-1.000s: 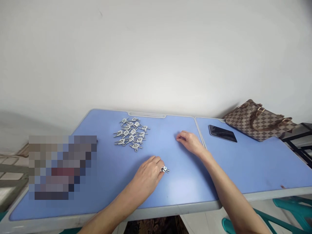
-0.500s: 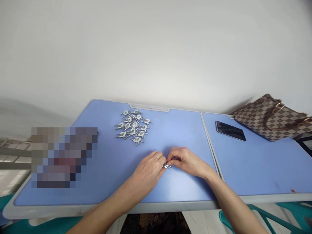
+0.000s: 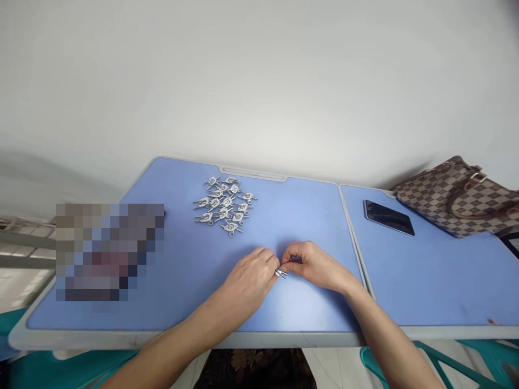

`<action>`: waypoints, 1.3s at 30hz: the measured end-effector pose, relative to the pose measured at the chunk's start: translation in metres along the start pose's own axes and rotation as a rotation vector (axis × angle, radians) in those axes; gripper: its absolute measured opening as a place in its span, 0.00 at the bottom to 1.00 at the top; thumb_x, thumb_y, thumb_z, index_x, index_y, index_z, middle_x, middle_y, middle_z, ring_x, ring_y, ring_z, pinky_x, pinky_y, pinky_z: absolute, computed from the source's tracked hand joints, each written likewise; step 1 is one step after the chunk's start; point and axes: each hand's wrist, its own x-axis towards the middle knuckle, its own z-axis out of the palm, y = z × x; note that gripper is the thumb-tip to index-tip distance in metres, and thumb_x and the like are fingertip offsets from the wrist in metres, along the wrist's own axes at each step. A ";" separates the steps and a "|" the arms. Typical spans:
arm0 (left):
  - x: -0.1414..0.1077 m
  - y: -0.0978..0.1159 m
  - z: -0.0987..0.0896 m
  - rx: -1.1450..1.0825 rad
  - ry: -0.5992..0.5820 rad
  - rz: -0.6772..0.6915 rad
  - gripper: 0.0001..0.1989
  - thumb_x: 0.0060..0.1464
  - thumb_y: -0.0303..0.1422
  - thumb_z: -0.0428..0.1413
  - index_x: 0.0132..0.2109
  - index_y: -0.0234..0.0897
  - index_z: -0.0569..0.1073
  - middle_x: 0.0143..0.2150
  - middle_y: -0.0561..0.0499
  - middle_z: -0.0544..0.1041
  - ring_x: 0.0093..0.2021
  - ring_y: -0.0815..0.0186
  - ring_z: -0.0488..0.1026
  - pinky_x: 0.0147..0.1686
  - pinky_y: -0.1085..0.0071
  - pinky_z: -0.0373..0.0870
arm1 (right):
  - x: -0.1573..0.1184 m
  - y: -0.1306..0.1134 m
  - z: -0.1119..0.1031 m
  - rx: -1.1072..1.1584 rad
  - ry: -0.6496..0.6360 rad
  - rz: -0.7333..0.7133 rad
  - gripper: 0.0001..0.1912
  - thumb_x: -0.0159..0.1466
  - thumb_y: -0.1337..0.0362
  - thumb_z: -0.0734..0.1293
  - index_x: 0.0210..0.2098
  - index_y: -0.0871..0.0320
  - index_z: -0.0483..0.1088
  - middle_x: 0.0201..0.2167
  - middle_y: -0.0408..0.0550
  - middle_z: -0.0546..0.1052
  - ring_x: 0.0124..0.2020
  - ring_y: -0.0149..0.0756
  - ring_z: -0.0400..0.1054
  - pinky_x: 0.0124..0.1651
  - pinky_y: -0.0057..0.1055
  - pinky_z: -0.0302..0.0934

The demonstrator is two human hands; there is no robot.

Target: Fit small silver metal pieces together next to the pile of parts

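Observation:
My left hand (image 3: pixel 253 273) is closed, its fingertips pinching a small silver metal piece (image 3: pixel 280 273) whose thin prongs stick out to the right. My right hand (image 3: pixel 314 265) meets it from the right, thumb and fingers pinched close to the piece. A small dark object (image 3: pixel 295 259) shows in the curl of the right fingers; its kind cannot be made out. Just beyond the hands lies a cluster of similar silver pieces (image 3: pixel 226 201), flat plates with prongs and small ring ends. Where the fingertips meet, the contact is partly hidden.
Both hands are over a blue table (image 3: pixel 308 216) set against a white wall. On the adjoining table to the right are a black phone (image 3: pixel 389 217) and a brown checked handbag (image 3: pixel 458 202). A blurred-out patch (image 3: pixel 109 251) covers something at the left. Green stools (image 3: pixel 73 370) stand below the edge.
The camera view has shifted slightly. Both hands stay together at the same spot, holding the metal piece, with only a slight change in the right fingers.

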 end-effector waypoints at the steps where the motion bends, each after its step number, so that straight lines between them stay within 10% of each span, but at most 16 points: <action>1: 0.000 0.000 0.000 -0.006 0.001 -0.001 0.09 0.59 0.23 0.48 0.34 0.36 0.70 0.35 0.51 0.71 0.36 0.64 0.67 0.39 0.66 0.66 | 0.000 0.001 -0.001 0.008 -0.004 -0.004 0.05 0.61 0.65 0.66 0.30 0.57 0.72 0.27 0.40 0.74 0.29 0.30 0.65 0.32 0.27 0.57; 15: 0.000 -0.003 0.005 0.012 0.019 0.019 0.07 0.59 0.23 0.50 0.33 0.36 0.68 0.33 0.51 0.69 0.34 0.64 0.66 0.37 0.66 0.65 | -0.004 0.005 0.003 -0.091 -0.006 -0.338 0.10 0.67 0.69 0.61 0.37 0.55 0.74 0.36 0.45 0.74 0.33 0.30 0.68 0.37 0.27 0.60; 28: -0.002 -0.004 0.005 -0.071 0.009 -0.002 0.06 0.60 0.25 0.50 0.36 0.35 0.69 0.36 0.50 0.71 0.38 0.63 0.67 0.38 0.66 0.65 | -0.006 0.014 -0.006 -0.045 -0.017 -0.293 0.06 0.65 0.68 0.63 0.38 0.55 0.72 0.34 0.43 0.75 0.31 0.29 0.66 0.34 0.26 0.59; 39: -0.001 -0.005 0.005 -0.060 -0.012 -0.007 0.08 0.59 0.22 0.48 0.37 0.35 0.70 0.36 0.50 0.71 0.38 0.63 0.67 0.39 0.66 0.65 | -0.009 0.030 -0.033 -0.172 0.243 -0.115 0.07 0.65 0.67 0.62 0.35 0.54 0.72 0.33 0.43 0.76 0.31 0.31 0.67 0.36 0.29 0.58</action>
